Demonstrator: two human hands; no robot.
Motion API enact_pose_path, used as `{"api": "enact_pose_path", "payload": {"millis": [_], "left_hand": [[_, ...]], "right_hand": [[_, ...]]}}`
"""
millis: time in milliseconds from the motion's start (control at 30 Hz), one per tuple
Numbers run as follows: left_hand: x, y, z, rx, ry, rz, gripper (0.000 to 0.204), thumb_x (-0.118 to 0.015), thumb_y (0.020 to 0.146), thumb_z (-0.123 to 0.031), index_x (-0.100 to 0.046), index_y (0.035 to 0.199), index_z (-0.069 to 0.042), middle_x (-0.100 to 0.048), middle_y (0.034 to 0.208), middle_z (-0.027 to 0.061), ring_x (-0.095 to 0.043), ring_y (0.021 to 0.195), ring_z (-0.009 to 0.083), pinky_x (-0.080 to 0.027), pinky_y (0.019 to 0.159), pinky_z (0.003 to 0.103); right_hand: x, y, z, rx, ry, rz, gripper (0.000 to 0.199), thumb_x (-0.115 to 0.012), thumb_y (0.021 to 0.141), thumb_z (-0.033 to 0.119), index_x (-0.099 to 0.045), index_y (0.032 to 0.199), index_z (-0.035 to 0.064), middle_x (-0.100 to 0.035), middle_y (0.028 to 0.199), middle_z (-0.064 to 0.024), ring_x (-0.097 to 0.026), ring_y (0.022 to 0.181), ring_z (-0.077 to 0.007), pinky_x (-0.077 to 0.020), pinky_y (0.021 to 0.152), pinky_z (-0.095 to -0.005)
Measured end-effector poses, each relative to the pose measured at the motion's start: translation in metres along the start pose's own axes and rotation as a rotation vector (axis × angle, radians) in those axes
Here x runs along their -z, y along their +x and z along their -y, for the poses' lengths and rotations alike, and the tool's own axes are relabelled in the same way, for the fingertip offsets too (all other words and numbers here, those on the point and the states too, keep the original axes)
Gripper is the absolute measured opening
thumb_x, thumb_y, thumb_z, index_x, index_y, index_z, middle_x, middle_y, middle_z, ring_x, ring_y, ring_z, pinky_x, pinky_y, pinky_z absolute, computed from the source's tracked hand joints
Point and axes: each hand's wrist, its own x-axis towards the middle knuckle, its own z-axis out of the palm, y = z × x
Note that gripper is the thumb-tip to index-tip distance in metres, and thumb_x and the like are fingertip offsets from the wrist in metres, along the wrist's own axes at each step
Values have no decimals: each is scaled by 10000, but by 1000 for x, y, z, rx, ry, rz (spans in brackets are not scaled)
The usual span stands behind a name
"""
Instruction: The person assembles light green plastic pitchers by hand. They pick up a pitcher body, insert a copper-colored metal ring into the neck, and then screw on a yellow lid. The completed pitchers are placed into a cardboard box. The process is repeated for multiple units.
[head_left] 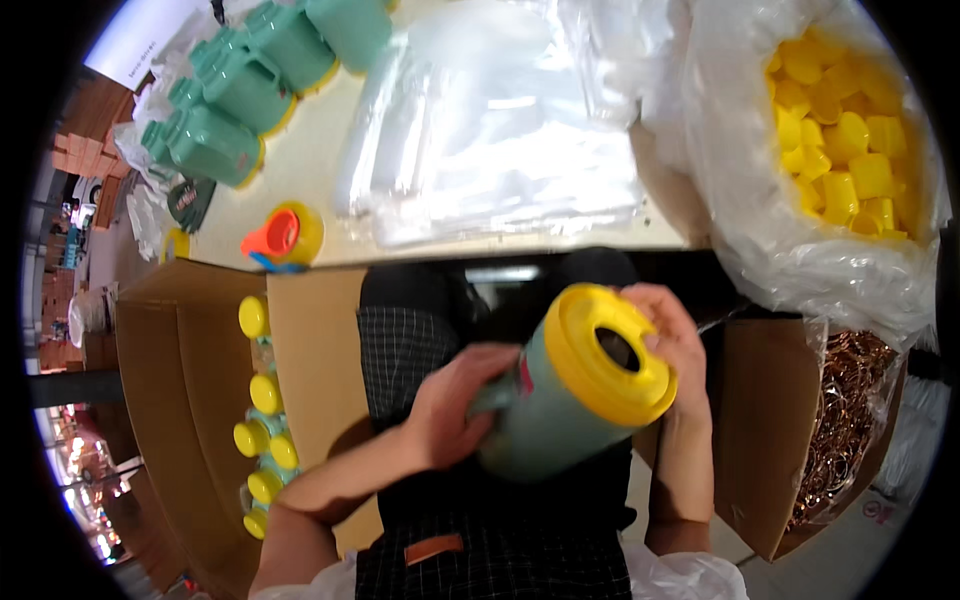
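Note:
A teal jug [545, 430] is tilted over my lap, its yellow end piece [567, 350] facing up and to the right. That piece has a round dark opening in its middle. My left hand [455, 400] is closed around the jug's handle side. On the far right of the yellow rim lies my right hand [678, 335], its fingers curled over the edge near the opening. The jug hides part of the right fingers and palm.
Teal jugs [245, 90] stand at the table's far left. Clear plastic bags [490, 110] cover its middle. Nearer lies an orange part [275, 235]. A carton [180, 380] holds yellow-capped jugs. At right are a bag of yellow cups [845, 140] and a carton of copper-coloured wire pieces [850, 410].

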Motion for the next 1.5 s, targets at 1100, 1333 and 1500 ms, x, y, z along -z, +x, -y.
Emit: {"api": "enact_pose_path", "payload": {"millis": [1100,1333,1500], "left_hand": [[47,59,-72,-332,-167,77,115,-610,936,-121,-673,940,-24,-613,886,91,-613,846,232,-498,729,371],[-16,210,149,-7,558,-382,72,-674,858,-95,-700,819,-40,-650,782,119,-610,775,308,-470,703,380],[-11,232,144,354,300,-280,239,-531,969,-206,-676,928,-20,-696,896,177,-643,872,367,-497,814,412]], "right_hand": [[-18,43,8,251,-825,170,380,-424,859,-119,-731,1024,32,-742,984,-115,-697,898,-247,-535,846,-330],[-23,63,15,275,-777,280,191,-577,804,-72,-701,927,7,-714,869,-122,-683,814,-288,-523,738,-344],[-15,81,8,-8,-699,57,167,-728,920,144,-687,892,-15,-661,751,-97,-587,655,-144,-482,620,-280]]}}
